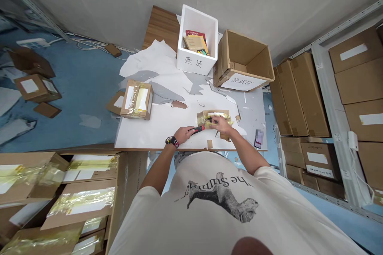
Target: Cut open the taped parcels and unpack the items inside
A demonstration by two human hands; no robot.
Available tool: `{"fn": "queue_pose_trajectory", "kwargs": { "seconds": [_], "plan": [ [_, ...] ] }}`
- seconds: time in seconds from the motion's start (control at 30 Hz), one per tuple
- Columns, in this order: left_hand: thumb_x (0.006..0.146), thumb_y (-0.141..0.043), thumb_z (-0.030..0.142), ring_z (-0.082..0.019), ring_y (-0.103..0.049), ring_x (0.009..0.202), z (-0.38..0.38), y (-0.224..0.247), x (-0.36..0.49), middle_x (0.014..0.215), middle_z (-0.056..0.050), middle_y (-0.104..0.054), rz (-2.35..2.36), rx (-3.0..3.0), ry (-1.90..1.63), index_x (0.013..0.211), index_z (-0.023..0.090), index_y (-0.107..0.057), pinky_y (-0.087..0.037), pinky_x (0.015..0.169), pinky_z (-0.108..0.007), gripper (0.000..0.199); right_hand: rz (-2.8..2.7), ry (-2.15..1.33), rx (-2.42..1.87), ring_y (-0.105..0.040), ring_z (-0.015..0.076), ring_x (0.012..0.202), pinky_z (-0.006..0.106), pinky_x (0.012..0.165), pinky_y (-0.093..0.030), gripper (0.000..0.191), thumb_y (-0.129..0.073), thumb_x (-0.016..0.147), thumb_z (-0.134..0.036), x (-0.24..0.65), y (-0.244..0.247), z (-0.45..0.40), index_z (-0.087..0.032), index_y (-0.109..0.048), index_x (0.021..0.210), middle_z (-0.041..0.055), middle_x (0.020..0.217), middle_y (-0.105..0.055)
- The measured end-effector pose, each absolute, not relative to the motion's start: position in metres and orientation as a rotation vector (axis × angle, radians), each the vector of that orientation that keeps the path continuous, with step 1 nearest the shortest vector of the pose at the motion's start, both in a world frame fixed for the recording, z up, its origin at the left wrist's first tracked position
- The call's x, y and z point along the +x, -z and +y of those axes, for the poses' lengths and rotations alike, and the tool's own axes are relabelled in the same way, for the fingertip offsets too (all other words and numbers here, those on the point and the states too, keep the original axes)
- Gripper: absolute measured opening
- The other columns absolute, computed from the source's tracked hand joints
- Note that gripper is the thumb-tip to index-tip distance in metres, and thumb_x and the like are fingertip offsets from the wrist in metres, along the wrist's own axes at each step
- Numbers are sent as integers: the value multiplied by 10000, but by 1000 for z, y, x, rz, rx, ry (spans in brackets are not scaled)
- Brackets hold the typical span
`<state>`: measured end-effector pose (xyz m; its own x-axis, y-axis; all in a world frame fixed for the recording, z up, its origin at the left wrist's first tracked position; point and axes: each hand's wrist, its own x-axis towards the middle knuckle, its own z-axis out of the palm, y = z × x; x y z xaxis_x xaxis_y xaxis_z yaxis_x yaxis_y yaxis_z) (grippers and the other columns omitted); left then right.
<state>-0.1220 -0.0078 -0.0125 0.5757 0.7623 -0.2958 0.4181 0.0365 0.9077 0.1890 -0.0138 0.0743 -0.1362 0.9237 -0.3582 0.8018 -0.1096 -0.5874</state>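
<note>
My left hand (183, 134), with a black wristwatch on its wrist, grips a red and black utility knife (198, 129). The knife points right into a gold-taped cardboard parcel (214, 118). My right hand (222, 125) is clamped over that parcel, hiding its middle and the knife's tip. Torn tape and cardboard flaps stick out around the parcel. Both hands work close together above the white tabletop (155, 127), near its front edge.
A white foam box (197, 59) holds books at the back, beside an open cardboard box (239, 61). Another taped parcel (137, 99) lies to the left among paper scraps. Cartons fill metal shelves (338, 127) at right and stand stacked (60, 195) at lower left.
</note>
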Motion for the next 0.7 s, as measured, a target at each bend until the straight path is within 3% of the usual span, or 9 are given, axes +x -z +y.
{"fn": "queue_pose_trajectory", "kwargs": {
  "seconds": [0.13, 0.2, 0.33, 0.47, 0.6, 0.7],
  "plan": [
    [1044, -595, 630, -217, -688, 653, -21, 18, -135, 784, -32, -780, 1012, 1474, -407, 1286, 230, -858, -520, 713, -330, 537, -1985, -1084, -1938, -687, 381, 1366, 666, 1326, -304, 257, -766, 940, -428, 191, -75, -17, -272, -603, 817, 41, 1039, -805],
    [1014, -623, 671, -205, -660, 612, -30, 22, -143, 761, -28, -756, 1057, 1334, -455, 1289, 206, -850, -508, 650, -321, 586, -1992, -1023, -1939, -707, 366, 1335, 620, 1301, -373, 250, -649, 1054, -466, 192, -74, -18, -275, -683, 897, 63, 1091, -824],
    [993, -589, 795, -156, -497, 490, -48, 29, -161, 633, 16, -628, 1249, 1003, -669, 1387, 137, -794, -424, 516, -288, 794, -2054, -657, -1973, -651, 362, 1410, 528, 1222, -494, 330, -509, 1147, -418, 189, -64, -17, -249, -779, 1233, 151, 1488, -744],
    [966, -576, 892, -168, -590, 605, -58, 29, -174, 745, -31, -688, 1359, 840, -894, 1422, 99, -767, -547, 608, -313, 934, -2206, -386, -1989, -574, 391, 1458, 591, 1252, -471, 448, -482, 1160, -367, 183, -42, -14, -225, -707, 1521, 178, 1666, -615],
    [921, -659, 891, -194, -683, 762, -67, 23, -178, 930, -68, -741, 1340, 804, -865, 1491, 121, -737, -629, 721, -346, 960, -2298, -315, -1964, -532, 395, 1478, 612, 1268, -455, 502, -452, 1175, -374, 184, -23, -11, -238, -659, 1612, 171, 1673, -608],
    [987, -628, 797, -171, -668, 767, -73, 19, -180, 993, -53, -721, 1359, 906, -810, 1557, 169, -705, -611, 732, -320, 852, -2362, -317, -1896, -518, 402, 1500, 637, 1312, -407, 529, -506, 1153, -374, 187, -16, -8, -253, -631, 1653, 163, 1673, -616]
  ]
}}
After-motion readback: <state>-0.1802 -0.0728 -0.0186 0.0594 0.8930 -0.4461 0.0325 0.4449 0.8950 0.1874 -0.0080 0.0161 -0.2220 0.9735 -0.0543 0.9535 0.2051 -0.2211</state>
